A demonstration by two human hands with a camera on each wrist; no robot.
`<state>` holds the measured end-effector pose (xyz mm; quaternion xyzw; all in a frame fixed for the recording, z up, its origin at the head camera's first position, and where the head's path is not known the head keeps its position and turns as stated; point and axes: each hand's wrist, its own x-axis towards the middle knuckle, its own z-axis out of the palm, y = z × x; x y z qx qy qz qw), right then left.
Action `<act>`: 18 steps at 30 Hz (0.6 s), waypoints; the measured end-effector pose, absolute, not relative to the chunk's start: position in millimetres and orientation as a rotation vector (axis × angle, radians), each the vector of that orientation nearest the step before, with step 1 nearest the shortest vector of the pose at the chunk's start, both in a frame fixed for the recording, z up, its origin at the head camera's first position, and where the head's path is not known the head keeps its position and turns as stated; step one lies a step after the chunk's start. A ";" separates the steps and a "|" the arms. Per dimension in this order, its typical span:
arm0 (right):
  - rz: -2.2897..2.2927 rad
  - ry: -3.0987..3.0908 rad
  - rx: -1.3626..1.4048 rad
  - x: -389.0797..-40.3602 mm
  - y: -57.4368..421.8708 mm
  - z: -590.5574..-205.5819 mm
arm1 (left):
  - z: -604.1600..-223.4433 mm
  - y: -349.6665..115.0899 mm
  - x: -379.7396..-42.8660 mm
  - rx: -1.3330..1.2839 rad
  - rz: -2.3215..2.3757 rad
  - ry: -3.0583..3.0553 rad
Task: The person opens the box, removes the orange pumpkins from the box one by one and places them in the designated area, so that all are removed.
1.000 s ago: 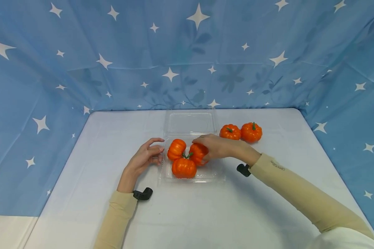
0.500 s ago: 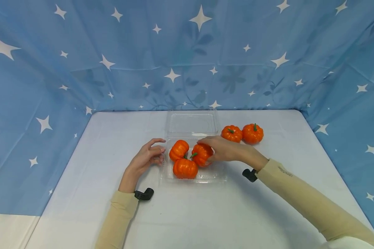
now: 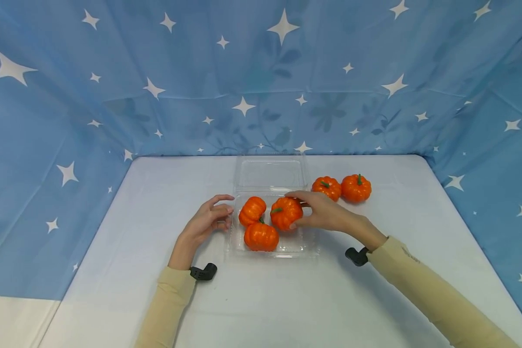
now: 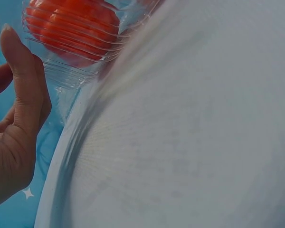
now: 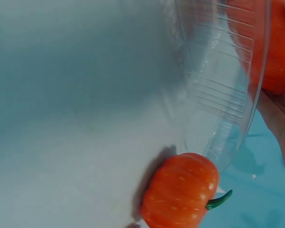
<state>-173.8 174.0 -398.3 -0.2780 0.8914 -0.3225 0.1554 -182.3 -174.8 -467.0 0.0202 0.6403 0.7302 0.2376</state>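
Observation:
My right hand [image 3: 324, 211] grips a small orange toy pumpkin [image 3: 285, 213] from its right side, thumb at the near side and fingers at the far side. This pumpkin is over the right part of a clear plastic clamshell box [image 3: 297, 249], its green stem pointing left. Two more pumpkins, one at the back left [image 3: 252, 211] and one at the front [image 3: 261, 237], lie in the box against each other. Beside the box's left wall is my left hand [image 3: 206, 220], fingers loosely bent and holding nothing. The left wrist view shows its fingertips right by the ridged wall [image 4: 80, 40].
The box's lid [image 3: 269, 174] lies folded back behind it. Two other pumpkins, the nearer one [image 3: 326, 188] and the farther right one [image 3: 356, 188], sit on the white table [image 3: 261, 304] right of the lid. A blue star-print curtain [image 3: 200, 72] surrounds the table's back and sides.
The gripped pumpkin has shifted right, away from the other two, and its stem has turned to point left. My right hand moved right with it. The left hand stays by the box.

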 end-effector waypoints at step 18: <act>-1.339 2.569 -0.547 -155.3 196.5 -406.8 | -465.1 -172.5 -179.7 0.024 1.999 1.798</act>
